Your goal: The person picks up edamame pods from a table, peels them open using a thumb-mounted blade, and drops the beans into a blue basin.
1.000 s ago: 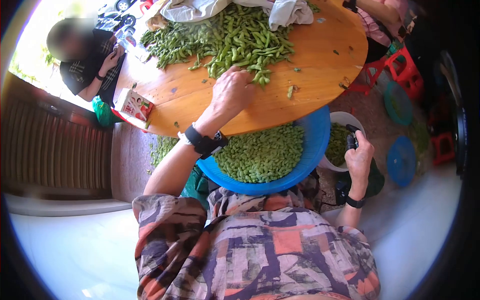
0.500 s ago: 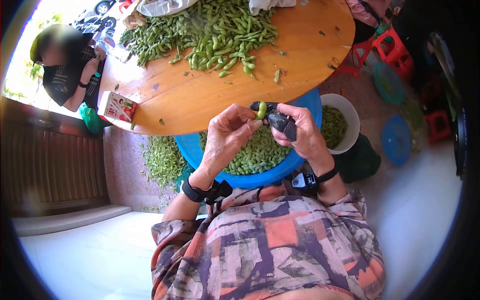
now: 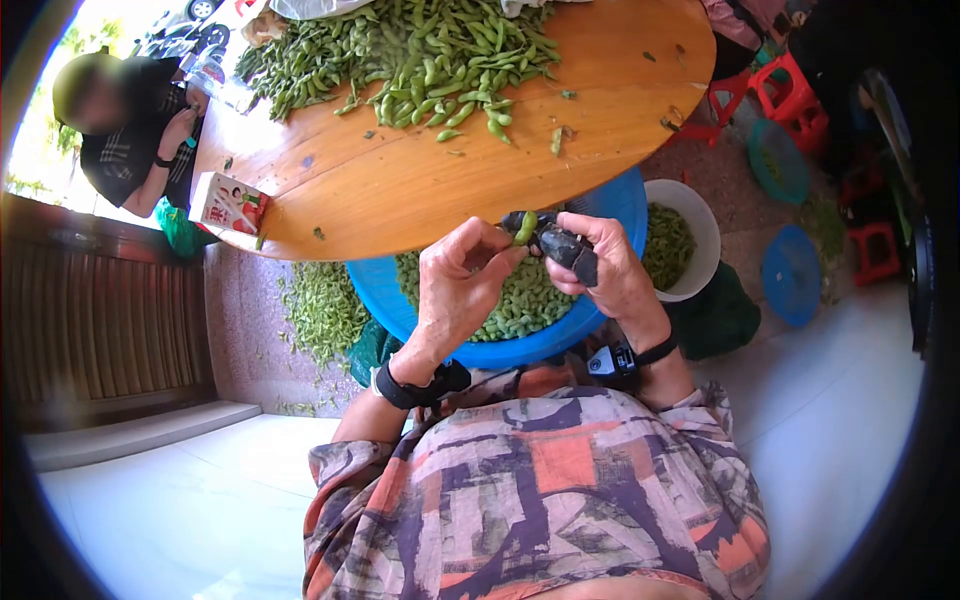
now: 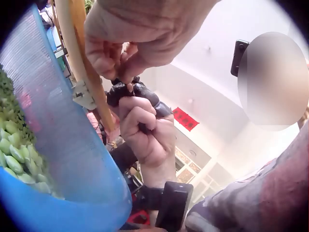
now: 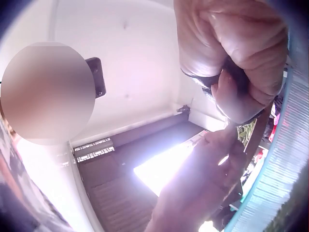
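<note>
Over a blue basin point(image 3: 375, 300) of shelled green beans point(image 3: 520, 300), the two hands meet. My left hand point(image 3: 460, 290) pinches a green pod point(image 3: 526, 228) between thumb and fingers. Black coverings point(image 3: 568, 252) wrap the thumb and a finger of my right hand point(image 3: 615, 275), which grips the pod's other side. In the left wrist view the left hand point(image 4: 140, 34) is above the right hand point(image 4: 147, 130), fingertips touching. The right wrist view shows the right hand point(image 5: 236, 53) close up against the left hand point(image 5: 198, 179); the pod is hard to make out there.
A wooden table point(image 3: 400, 200) carries a heap of pods point(image 3: 430, 60) and a carton point(image 3: 230, 203). Right of the basin stands a white bucket point(image 3: 705, 240) with pods. Pods lie on the floor point(image 3: 320, 310) at left; another person point(image 3: 130, 130) sits across.
My left hand has come from the pods on the table to above the basin, now pinching a pod. My right hand has moved in from beside the bucket to meet it.
</note>
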Demonstrator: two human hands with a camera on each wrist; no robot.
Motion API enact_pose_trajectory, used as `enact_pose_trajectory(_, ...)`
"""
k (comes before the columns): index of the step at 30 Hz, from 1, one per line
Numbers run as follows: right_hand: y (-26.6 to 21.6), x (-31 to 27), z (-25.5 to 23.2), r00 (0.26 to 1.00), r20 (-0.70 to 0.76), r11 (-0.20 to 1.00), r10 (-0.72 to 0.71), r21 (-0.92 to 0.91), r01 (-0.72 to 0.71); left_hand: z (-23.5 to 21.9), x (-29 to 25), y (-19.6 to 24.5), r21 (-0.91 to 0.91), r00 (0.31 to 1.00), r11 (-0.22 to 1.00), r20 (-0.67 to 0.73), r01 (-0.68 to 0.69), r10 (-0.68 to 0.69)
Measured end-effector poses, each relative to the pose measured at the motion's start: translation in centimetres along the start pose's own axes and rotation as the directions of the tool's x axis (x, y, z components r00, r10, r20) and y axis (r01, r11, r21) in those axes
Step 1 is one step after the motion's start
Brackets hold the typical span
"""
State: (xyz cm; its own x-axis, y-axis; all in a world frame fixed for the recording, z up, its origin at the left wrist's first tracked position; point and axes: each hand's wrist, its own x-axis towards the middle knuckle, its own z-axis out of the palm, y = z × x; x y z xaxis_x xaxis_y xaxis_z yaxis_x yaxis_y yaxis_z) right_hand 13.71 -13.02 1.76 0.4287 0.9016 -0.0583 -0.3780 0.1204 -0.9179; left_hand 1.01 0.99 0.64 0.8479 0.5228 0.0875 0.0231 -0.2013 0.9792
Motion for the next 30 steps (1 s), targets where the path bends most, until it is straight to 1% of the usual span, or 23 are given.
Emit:
enact_pose_trajectory(2,-0.1,-0.1,0.2,0.999,-0.034,0.999,0.003,-0.046,-0.004,0.1,-0.2,0.2,-0.015,1.0,1.0,0.004,-0.011,0.011)
enact_pose_trajectory(4,-0.1,-0.3,0.2,0.996,-0.038,0.986,-0.083,-0.148,0.076,0.1,-0.3,0.1,-0.029,1.0,0.999,0.006,-0.022,0.022)
enact_pose_trajectory(5,-0.2,-0.4,0.2,0.996,-0.038,0.986,-0.082,-0.148,0.075,-0.1,-0.3,0.0,-0.286,0.997,0.957,0.074,0.057,-0.037)
enact_pose_trajectory(6,-0.3,-0.5,0.1,0.999,-0.019,0.999,-0.042,-0.018,0.042,-0.2,-0.3,-0.2,-0.516,0.985,0.844,0.153,0.146,-0.076)
enact_pose_trajectory(7,-0.3,-0.5,0.1,1.0,0.004,0.994,-0.006,0.112,0.006,-0.1,-0.3,-0.3,-0.515,0.985,0.845,0.153,0.146,-0.077)
enact_pose_trajectory(8,-0.2,-0.5,0.0,1.0,0.004,0.994,-0.008,0.113,0.007,0.3,-0.5,-0.4,-0.727,0.955,0.627,0.277,0.279,-0.104)
enact_pose_trajectory(9,0.1,-0.5,-0.2,0.996,0.082,0.969,0.027,0.244,-0.046,0.7,-0.7,-0.5,-0.848,0.912,0.343,0.4,0.405,-0.09)
enact_pose_trajectory(10,0.2,-0.5,-0.3,0.985,0.165,0.925,0.051,0.364,-0.108,0.9,-0.8,-1.1,-0.863,0.904,0.28,0.426,0.42,-0.043)
enact_pose_trajectory(11,0.0,-0.5,-0.4,0.985,0.165,0.926,0.05,0.363,-0.108,0.8,-0.8,-1.2,-0.853,0.901,0.302,0.43,0.426,-0.057)
enact_pose_trajectory(13,-0.6,-0.7,-0.5,0.991,0.092,0.975,0.099,0.19,-0.115,0.7,-0.5,-0.9,-0.843,0.898,0.322,0.433,0.432,-0.071)
enact_pose_trajectory(14,-1.0,-0.8,-0.3,0.991,0.092,0.975,0.099,0.19,-0.115,0.7,-0.3,-0.4,-0.762,0.919,0.522,0.373,0.383,-0.13)
enact_pose_trajectory(15,-1.4,-0.8,0.3,0.999,0.004,0.97,-0.04,-0.239,0.04,0.6,-0.2,-0.1,-0.636,0.938,0.697,0.3,0.332,-0.174)
enact_pose_trajectory(16,-1.6,-0.8,0.7,0.979,-0.016,0.763,-0.203,-0.63,0.148,0.5,-0.1,0.0,-0.636,0.938,0.696,0.299,0.333,-0.175)
enact_pose_trajectory(18,-1.3,-0.7,1.1,0.976,0.006,0.718,-0.218,-0.676,0.165,0.4,0.0,0.2,-0.249,0.967,0.944,0.192,0.215,-0.17)
enact_pose_trajectory(19,-1.0,-0.7,1.1,0.955,0.027,0.662,-0.295,-0.715,0.225,0.5,0.0,0.3,-0.142,0.977,0.977,0.164,0.158,-0.134)
enact_pose_trajectory(20,-0.8,-0.8,1.1,0.928,0.05,0.6,-0.37,-0.75,0.279,0.4,-0.1,0.7,-0.142,0.977,0.977,0.163,0.159,-0.136)
enact_pose_trajectory(21,-0.7,-0.8,1.1,0.928,0.049,0.601,-0.368,-0.75,0.278,0.3,-0.2,1.2,0.104,0.99,0.995,0.139,-0.009,-0.006)
enact_pose_trajectory(22,-0.6,-0.9,1.1,0.927,0.048,0.562,-0.372,-0.783,0.266,0.3,-0.3,1.7,0.343,0.981,0.924,0.147,-0.171,0.127)
enact_pose_trajectory(23,-0.5,-0.9,1.1,0.926,0.047,0.523,-0.375,-0.814,0.254,0.6,-0.5,2.0,0.356,0.971,0.906,0.138,-0.23,0.193)
enact_pose_trajectory(24,-0.3,-1.0,1.1,0.926,0.048,0.523,-0.374,-0.814,0.253,0.5,-0.5,2.2,0.355,0.972,0.906,0.137,-0.229,0.192)
enact_pose_trajectory(26,-0.1,-0.9,1.1,0.911,0.054,0.48,-0.408,-0.836,0.264,0.1,-0.5,2.4,0.461,0.968,0.868,0.237,-0.188,0.084)
enact_pose_trajectory(27,-0.1,-0.9,1.1,0.912,0.055,0.479,-0.407,-0.837,0.265,0.0,-0.5,2.1,0.46,0.968,0.868,0.235,-0.187,0.084)
enact_pose_trajectory(30,0.0,-0.9,0.8,0.933,0.039,0.538,-0.358,-0.808,0.24,0.0,-0.5,1.2,0.337,0.962,0.928,0.265,-0.159,0.068)
